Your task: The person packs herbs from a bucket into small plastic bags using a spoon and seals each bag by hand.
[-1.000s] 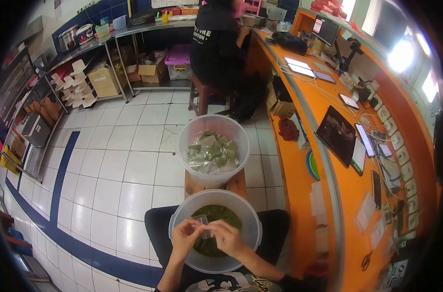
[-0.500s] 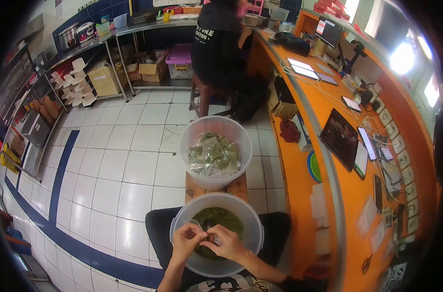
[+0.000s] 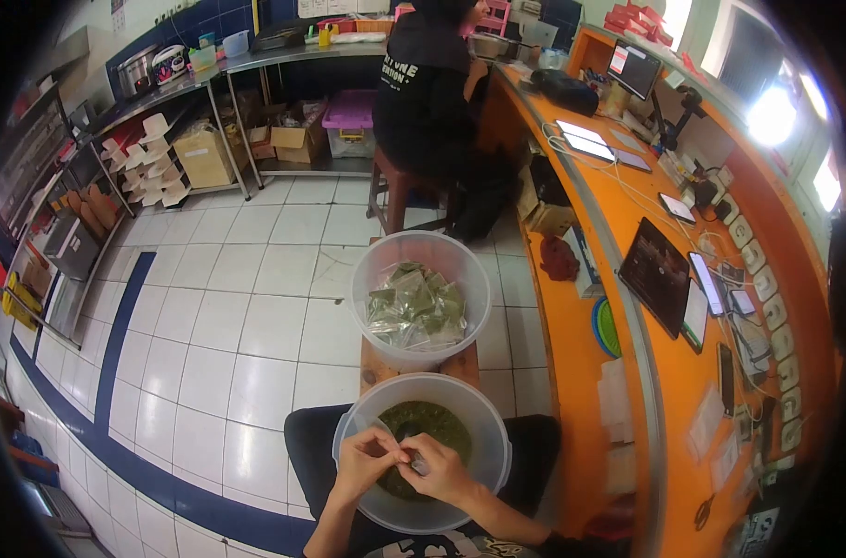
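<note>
My left hand and my right hand meet over a translucent plastic tub between my knees. Both are closed, fingertips pinched together on a small clear plastic bag, mostly hidden by the fingers. Inside the tub lies a dark green, wet-looking mixture. A dark utensil, perhaps a spoon, rests in it, partly covered by my hands. Just beyond, a second translucent tub holds several clear packets with green contents.
The far tub stands on a wooden bench. A person in black sits on a brown stool ahead. To the right runs an orange counter with a laptop, phones and cables. Shelving lines the left.
My hands stay pinched together over the tub. The clear plastic that showed above my left fingers now shows by my right fingers. The whole view has shifted slightly.
</note>
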{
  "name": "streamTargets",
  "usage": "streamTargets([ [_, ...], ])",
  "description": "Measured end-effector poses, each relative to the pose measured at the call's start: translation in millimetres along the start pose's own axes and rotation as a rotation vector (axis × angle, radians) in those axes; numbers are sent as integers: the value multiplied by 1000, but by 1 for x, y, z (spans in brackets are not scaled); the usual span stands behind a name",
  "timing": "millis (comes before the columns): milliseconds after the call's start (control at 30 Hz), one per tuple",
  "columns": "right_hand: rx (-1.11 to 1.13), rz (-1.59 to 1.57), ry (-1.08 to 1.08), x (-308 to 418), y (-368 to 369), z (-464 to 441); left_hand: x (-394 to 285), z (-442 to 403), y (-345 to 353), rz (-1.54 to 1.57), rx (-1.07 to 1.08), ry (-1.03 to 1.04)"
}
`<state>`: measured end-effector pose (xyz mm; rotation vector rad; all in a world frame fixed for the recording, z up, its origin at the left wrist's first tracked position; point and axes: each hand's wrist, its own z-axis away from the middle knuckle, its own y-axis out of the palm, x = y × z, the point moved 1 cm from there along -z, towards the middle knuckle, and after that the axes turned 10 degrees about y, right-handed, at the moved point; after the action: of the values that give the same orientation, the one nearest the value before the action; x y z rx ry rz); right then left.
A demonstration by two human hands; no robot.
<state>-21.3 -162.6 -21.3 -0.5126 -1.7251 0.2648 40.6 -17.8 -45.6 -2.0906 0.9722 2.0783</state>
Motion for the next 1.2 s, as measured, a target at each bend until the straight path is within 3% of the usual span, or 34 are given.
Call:
streamTargets([
  [267, -37, -28, -8, -2, -4, -1, 0, 0, 1, 3, 0, -29],
  [667, -193, 119, 122, -8, -8, -3, -4, 2, 11, -280, 70, -23],
  [767, -125, 23, 125, -5, -3, -3, -2, 1, 11, -234, 50, 12],
  [867, -108, -20, 109, -8, -3, -1, -3, 2, 11, -349, 15, 65],
  [933, -151, 93, 151, -11, -7, -2, -9, 1, 12, -615, -28, 97],
  [1033, -225, 76, 134, -7, -8, -4, -13, 0, 15, -682, -70, 117],
  [1200, -157, 102, 133, -3, -5, 2, -9, 4, 13, -608, -25, 184],
])
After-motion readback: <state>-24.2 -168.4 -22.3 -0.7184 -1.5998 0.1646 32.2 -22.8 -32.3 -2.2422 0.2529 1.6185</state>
